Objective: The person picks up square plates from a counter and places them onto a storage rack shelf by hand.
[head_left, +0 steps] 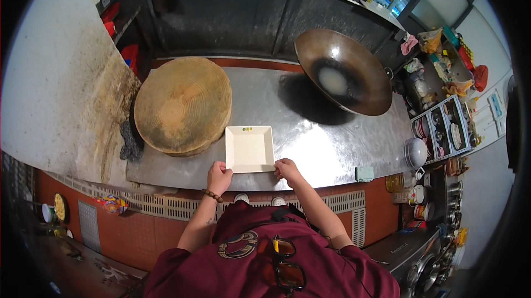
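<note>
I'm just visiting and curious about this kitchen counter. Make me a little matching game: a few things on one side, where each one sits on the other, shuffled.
Things:
1. square cream plate
2. round wooden chopping block
3. wok
4. small green cloth

Places:
A. far right of the steel counter, tilted
B. near edge, right of the hands
C. between the left hand and right hand
D. left end of the counter

Pairs: 1-C, 2-D, 3-A, 4-B
</note>
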Demonstrator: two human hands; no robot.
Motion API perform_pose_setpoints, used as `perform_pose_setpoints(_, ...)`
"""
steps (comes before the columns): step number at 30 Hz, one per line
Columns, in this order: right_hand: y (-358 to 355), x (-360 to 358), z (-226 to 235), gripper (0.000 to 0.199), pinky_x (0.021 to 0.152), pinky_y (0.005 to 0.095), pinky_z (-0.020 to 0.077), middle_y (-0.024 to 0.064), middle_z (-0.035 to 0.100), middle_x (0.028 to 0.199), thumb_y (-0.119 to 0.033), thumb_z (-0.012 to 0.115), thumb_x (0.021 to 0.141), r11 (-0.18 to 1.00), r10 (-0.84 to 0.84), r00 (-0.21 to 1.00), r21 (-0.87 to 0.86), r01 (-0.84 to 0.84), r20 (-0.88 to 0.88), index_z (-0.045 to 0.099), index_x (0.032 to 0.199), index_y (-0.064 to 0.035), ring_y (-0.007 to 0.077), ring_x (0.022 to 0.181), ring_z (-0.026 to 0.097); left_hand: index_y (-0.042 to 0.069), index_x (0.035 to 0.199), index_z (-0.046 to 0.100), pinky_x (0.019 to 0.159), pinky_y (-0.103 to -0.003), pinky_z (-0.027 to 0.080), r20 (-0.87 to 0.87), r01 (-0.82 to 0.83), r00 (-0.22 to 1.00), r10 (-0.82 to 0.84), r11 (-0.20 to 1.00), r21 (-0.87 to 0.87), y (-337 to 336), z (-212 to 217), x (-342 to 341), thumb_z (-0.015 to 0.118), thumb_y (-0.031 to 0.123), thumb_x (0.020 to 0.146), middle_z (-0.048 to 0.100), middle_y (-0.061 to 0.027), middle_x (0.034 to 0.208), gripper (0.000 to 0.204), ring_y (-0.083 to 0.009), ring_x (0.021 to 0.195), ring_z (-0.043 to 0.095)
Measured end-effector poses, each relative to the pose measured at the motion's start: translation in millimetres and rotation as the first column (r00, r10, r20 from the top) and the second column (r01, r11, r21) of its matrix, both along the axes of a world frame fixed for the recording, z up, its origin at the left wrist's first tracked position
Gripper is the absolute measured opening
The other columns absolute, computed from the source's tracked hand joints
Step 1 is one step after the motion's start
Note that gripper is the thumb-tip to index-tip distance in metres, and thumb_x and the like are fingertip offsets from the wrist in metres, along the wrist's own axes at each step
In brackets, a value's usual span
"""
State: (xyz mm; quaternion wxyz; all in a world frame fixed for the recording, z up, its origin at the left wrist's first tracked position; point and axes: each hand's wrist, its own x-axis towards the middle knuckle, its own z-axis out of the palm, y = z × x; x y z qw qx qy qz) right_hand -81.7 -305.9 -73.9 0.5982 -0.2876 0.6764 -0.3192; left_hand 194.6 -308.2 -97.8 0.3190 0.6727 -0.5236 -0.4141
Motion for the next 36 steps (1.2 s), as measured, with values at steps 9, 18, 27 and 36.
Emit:
perform_pose_setpoints(9,9.2,4.5,6.9,0.013,0.053,0.0276,0.0453,0.0069,0.06,0.078,-0.002,0.055,0.088,0.998,-0.02,1.0,-0.064,0.022,0.023,0.057,0.1,0.0024,0.0134,0.06,0.055,-0.002,0.103,0.061,0.068,-0.032,0.051,-0.163,0.005,0.987,-0.004,1.0,0.007,-1.8,-0.4,-0.8,0.061,0.009,0.081,0.066,-0.0096,0.079,0.024,-0.0193,0.072,0.063)
perform_pose_setpoints(18,22.0,7.5,37.6,0.035,0.054,0.0256,0.0442,0.0056,0.06,0.079,-0.003,0.052,0.086,0.995,0.036,0.999,-0.096,-0.039,-0.034,0.053,0.12,0.0041,0.0108,0.061,0.053,-0.004,0.106,0.06,0.06,-0.027,0.045,-0.429,0.085,0.9,-0.072,0.996,0.011,1.3,-23.4,5.0,0.055,0.002,0.081,0.059,-0.0022,0.074,0.026,-0.0102,0.066,0.053)
perform_pose_setpoints(27,50.3,-16.3,30.3,0.036,0.058,0.028,0.0472,0.0073,0.061,0.085,-0.001,0.054,0.082,0.978,0.082,0.997,-0.194,-0.081,-0.004,0.051,0.118,0.0043,0.0141,0.066,0.056,-0.003,0.101,0.055,0.062,-0.026,0.045,-0.477,0.287,0.846,-0.239,0.958,0.029,12.1,17.3,-4.8,0.057,-0.001,0.076,0.06,-0.0016,0.079,0.026,-0.0094,0.068,0.053)
perform_pose_setpoints(36,94.0,-57.0,78.4,0.042,0.067,0.0295,0.0495,0.0098,0.062,0.082,-0.003,0.06,0.078,0.975,0.111,0.911,-0.132,-0.177,-0.397,0.051,0.118,0.0056,0.0155,0.072,0.059,-0.002,0.1,0.055,0.066,-0.031,0.05,-0.188,0.514,0.841,-0.508,0.858,-0.018,14.3,51.7,-53.7,0.063,0.005,0.071,0.063,-0.0093,0.079,0.031,-0.018,0.07,0.059)
